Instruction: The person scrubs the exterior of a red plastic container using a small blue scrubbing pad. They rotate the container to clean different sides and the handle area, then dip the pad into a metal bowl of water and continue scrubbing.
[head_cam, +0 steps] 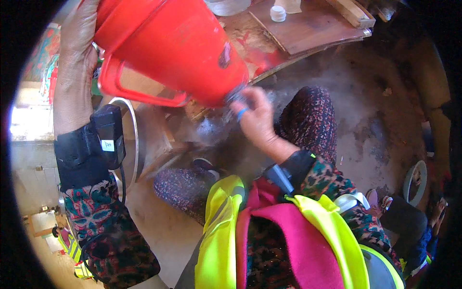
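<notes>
A red plastic jug [180, 43] with a side handle [144, 95] is held tilted in front of me, its base pointing down and to the right. My left hand [77, 36] grips it at the upper left end; the fingertips are hidden behind the jug or cut off by the picture's edge. At the base, my right hand [258, 117], blurred and wearing a blue band on one finger, presses a dark scouring pad [236, 94] that looks like steel wool against the plastic. A dark purplish mark [224, 56] shows on the jug's side.
Beyond the jug is a wooden table [299, 30] bearing a small white lid or cup [278, 13] and a wooden strip [350, 12]. A large round metal rim [135, 137] stands at left. A pale round basin [415, 183] and a seated person [404, 220] are at right; another person [70, 245] appears lower left.
</notes>
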Action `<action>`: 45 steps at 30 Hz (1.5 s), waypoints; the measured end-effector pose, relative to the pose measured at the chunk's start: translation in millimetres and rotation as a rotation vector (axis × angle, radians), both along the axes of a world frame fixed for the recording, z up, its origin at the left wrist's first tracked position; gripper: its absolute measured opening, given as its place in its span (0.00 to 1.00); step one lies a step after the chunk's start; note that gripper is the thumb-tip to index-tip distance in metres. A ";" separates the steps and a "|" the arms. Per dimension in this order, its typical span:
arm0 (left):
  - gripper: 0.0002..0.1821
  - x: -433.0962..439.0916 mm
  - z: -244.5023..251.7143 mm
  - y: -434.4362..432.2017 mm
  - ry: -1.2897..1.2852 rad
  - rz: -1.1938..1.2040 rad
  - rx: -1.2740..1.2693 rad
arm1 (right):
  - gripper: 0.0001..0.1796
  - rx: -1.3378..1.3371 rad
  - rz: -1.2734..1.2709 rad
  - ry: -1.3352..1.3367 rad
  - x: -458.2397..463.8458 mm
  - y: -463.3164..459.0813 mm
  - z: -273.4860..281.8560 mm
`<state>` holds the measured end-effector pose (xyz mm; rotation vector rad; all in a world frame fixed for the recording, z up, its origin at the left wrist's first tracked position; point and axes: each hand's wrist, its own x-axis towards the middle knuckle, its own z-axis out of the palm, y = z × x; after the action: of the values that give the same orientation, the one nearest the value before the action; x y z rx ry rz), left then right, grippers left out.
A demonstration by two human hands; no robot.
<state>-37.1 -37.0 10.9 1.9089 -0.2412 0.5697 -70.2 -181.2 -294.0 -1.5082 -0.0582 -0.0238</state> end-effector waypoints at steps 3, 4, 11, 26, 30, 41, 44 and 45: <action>0.24 2.0 -7.5 14.9 -0.086 0.069 0.042 | 0.13 0.142 -0.112 -0.055 48.1 -14.4 -3.3; 0.25 3.2 -10.4 20.2 -0.080 -0.052 -0.052 | 0.13 0.151 -0.063 -0.039 59.6 -13.4 -5.6; 0.24 15.2 -30.1 36.4 0.034 -0.282 -0.202 | 0.13 0.144 -0.069 -0.070 51.9 3.5 -16.0; 0.24 -5.4 -7.2 34.3 0.009 -0.121 -0.103 | 0.16 0.030 0.090 -0.171 -6.5 -14.8 -16.8; 0.25 1.9 -14.0 40.6 -0.002 -0.223 -0.033 | 0.16 0.150 -0.049 -0.111 52.4 -24.6 -11.0; 0.13 8.1 -24.7 44.7 -0.002 -0.201 -0.235 | 0.15 -0.061 -0.161 -0.310 -3.4 26.0 -24.9; 0.12 5.0 -24.0 33.5 0.009 -0.161 -0.210 | 0.15 -0.105 -0.003 -0.336 -19.5 23.0 -9.4; 0.11 3.7 -24.0 29.9 0.005 -0.155 -0.208 | 0.15 -0.118 0.024 -0.329 -22.6 23.0 -3.6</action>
<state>-33.4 -7.1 -13.1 1.6743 -0.3115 0.4668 -92.9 -158.2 -297.6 -1.6089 -0.3462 -0.2533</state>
